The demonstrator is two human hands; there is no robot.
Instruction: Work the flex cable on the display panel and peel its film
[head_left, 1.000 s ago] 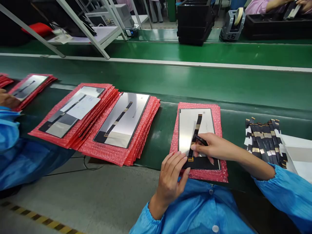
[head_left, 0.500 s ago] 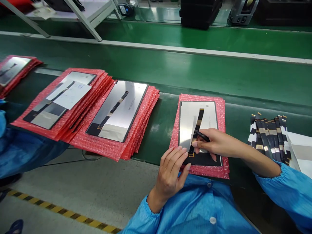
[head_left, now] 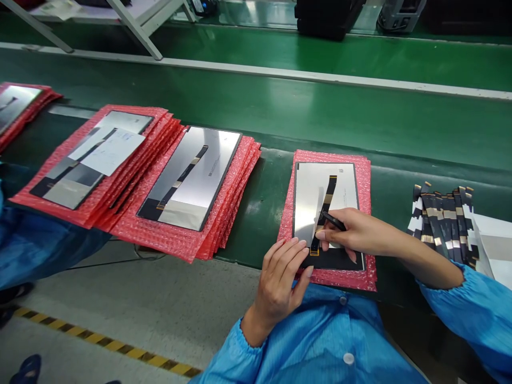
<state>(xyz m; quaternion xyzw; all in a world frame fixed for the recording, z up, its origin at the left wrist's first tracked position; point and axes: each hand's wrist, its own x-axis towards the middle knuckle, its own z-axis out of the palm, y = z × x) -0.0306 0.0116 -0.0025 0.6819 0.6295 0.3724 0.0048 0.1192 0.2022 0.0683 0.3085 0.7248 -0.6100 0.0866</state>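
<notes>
An LCD screen panel [head_left: 306,186] lies back side up on a stack of red bubble-wrap bags [head_left: 362,165] in front of me. Along its middle runs a black flex cable [head_left: 330,186], its lower end over the panel's dark bottom strip. My right hand [head_left: 352,232] holds a black pen-shaped tool [head_left: 334,221] between thumb and fingers; its thumb and fingertips rest at the cable's lower half, partly covering it. My left hand [head_left: 280,282] lies with fingers stretched out on the panel's lower left corner and the bubble wrap, near the cable's lower end.
Several flex cables [head_left: 444,218] lie in a pile at right, beside white paper or card [head_left: 496,240]. To the left, another panel [head_left: 192,181] with a cable lies on a bag stack. Beyond it is a panel under a paper note [head_left: 114,154]. A co-worker's blue sleeve [head_left: 40,240] shows far left.
The view has shifted slightly. Both hands keep nearly the same places on the panel, with the right hand still on the cable and holding the tool.
</notes>
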